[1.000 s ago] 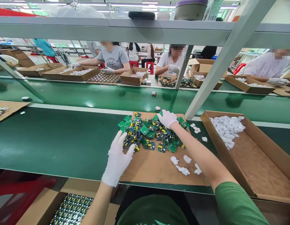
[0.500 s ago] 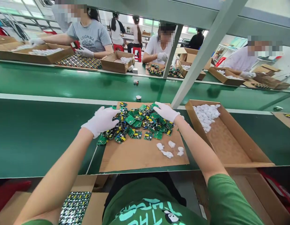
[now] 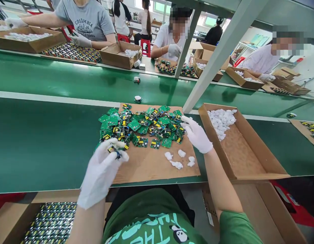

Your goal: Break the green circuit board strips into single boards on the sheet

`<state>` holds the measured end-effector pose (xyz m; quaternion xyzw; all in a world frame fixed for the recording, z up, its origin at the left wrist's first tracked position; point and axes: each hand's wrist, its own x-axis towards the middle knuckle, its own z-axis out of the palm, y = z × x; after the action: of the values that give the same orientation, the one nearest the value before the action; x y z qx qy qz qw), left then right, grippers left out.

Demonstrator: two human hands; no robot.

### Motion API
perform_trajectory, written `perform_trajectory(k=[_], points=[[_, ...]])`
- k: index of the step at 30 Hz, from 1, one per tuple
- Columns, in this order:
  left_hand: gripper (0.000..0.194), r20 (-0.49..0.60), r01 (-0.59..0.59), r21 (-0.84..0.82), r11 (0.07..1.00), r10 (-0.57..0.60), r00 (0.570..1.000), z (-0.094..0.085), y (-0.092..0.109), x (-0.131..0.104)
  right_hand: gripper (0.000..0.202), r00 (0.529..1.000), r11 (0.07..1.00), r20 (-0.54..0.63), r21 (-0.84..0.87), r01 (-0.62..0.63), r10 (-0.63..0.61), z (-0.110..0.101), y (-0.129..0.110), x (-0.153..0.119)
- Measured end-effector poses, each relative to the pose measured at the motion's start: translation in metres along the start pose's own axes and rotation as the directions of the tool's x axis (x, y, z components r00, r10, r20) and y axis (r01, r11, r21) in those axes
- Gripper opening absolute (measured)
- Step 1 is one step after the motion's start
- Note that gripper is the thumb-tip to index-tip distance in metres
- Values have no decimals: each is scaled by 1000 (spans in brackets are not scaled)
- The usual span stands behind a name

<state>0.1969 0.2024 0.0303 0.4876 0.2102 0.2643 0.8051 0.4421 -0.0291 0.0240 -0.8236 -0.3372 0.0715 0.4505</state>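
My left hand (image 3: 102, 166), in a white glove, is closed around a small circuit board (image 3: 114, 151) in front of the pile's left side. A heap of green circuit boards (image 3: 136, 125) with yellow and black parts covers the far half of a cardboard sheet (image 3: 149, 166) and spills past its left edge. At the heap's right edge my gloved right hand (image 3: 197, 135) reaches in with fingers apart, its fingertips at the outermost boards. Several small crumpled white pieces (image 3: 176, 165) lie on the sheet's near right part.
An open cardboard box (image 3: 258, 162) with white pieces (image 3: 221, 122) stands at the right. A grey metal post (image 3: 218, 64) slants down behind the sheet. Beyond runs a green belt (image 3: 78, 79) carrying a few boards; co-workers sit across it. A carton of boards (image 3: 51, 220) sits low at left.
My left hand has drawn back toward me from the heap and now holds a circuit board. My right hand has shifted off the heap's top to its right edge. The view has tilted slightly downward.
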Motion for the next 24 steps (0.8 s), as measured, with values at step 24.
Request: perform_trajectory(k=[24], points=[[47, 277, 586, -262, 767, -522, 806, 29, -40, -41, 34, 939, 884, 329, -405, 236, -100, 52, -33, -74]])
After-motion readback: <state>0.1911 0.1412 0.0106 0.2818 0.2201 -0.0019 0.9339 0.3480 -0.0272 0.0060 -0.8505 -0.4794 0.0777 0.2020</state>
